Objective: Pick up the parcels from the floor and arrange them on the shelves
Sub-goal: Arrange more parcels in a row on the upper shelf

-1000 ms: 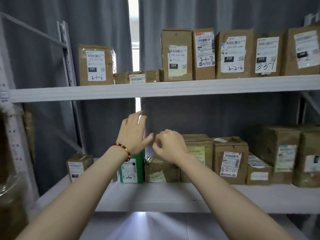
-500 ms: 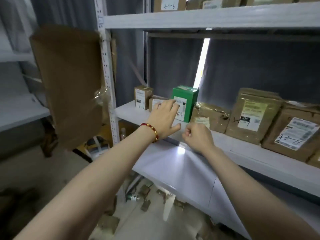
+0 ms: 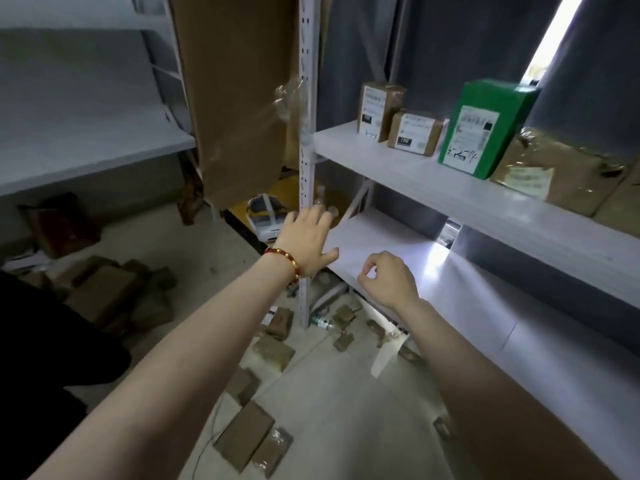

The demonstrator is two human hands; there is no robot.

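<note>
Left hand spread, right hand curled, both empty: best stoop to flat brown parcel, grip opposite edges, lift level.

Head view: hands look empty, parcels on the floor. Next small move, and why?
Probably reach the left hand down to the nearest floor parcel: the left hand is open, the right hand is curled on nothing, and the lower shelf shows bare room.
</note>
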